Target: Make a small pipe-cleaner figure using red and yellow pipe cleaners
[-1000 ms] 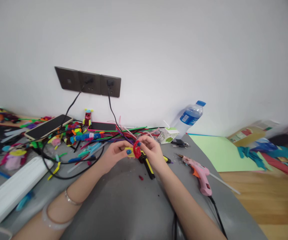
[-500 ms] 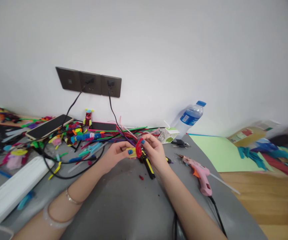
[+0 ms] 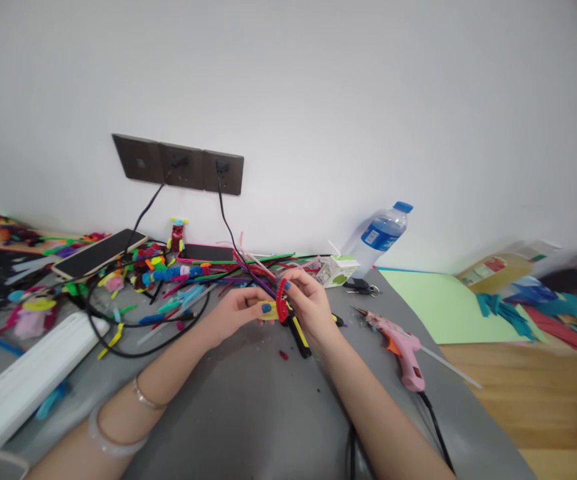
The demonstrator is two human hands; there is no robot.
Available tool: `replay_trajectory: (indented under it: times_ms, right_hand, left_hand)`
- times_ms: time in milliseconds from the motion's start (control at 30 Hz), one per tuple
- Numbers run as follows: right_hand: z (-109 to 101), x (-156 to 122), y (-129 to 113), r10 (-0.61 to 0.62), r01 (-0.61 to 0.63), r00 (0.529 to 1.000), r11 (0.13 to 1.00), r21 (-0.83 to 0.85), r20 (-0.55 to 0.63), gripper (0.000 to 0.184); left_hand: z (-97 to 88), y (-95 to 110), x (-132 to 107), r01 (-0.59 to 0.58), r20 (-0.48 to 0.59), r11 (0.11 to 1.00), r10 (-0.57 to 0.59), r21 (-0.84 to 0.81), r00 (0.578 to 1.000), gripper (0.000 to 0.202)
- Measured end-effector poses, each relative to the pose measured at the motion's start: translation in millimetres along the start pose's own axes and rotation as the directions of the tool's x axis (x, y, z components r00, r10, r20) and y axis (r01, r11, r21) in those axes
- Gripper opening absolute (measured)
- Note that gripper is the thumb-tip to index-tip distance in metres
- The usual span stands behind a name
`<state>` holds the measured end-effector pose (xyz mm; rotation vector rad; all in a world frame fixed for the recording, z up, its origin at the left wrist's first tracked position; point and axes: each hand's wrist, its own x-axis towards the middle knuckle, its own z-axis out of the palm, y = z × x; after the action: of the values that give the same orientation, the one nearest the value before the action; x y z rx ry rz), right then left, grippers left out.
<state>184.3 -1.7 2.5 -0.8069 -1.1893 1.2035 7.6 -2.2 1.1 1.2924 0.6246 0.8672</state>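
Above the middle of a grey mat, my two hands meet on a small craft piece. My left hand pinches a short yellow piece between thumb and fingers. My right hand is closed on a curved red pipe cleaner that wraps over the yellow piece. Just beneath my right hand lies a black and yellow tool. A small red scrap rests on the mat under the hands.
A pink glue gun lies to the right with its cord running toward me. Loose pipe cleaners, phones, a white power strip, a water bottle, a small carton, keys and green paper crowd the back.
The red pipe cleaner has gone from a closed ring to a narrower arc seen edge-on as my right fingers turned it. My left thumb slid slightly right along the yellow piece.
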Motion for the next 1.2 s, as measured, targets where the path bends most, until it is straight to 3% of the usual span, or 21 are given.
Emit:
replay_trajectory:
  times_ms: [300, 833, 1200]
  right_hand:
    - [2.8, 1.4, 0.7, 0.064, -0.066, 0.997, 0.996, -0.052, -0.036, 0.025]
    - [0.9, 2.4, 2.6, 0.217, -0.217, 0.976, 0.976, -0.012, -0.005, 0.031]
    - [15.3, -9.2, -3.1, 0.504, -0.524, 0.852, 0.818, 0.238, 0.144, 0.032]
  left_hand:
    - [-1.2, -2.0, -0.7, -0.031, -0.014, 0.999, 0.031, -0.008, 0.999, 0.030]
    - [-6.3, -2.4, 3.3, -0.205, -0.274, 0.978, 0.191, -0.024, 0.942, 0.030]
    - [-8.9, -7.5, 6.5, -0.259, -0.434, 0.955, 0.297, 0.146, 0.850, 0.030]
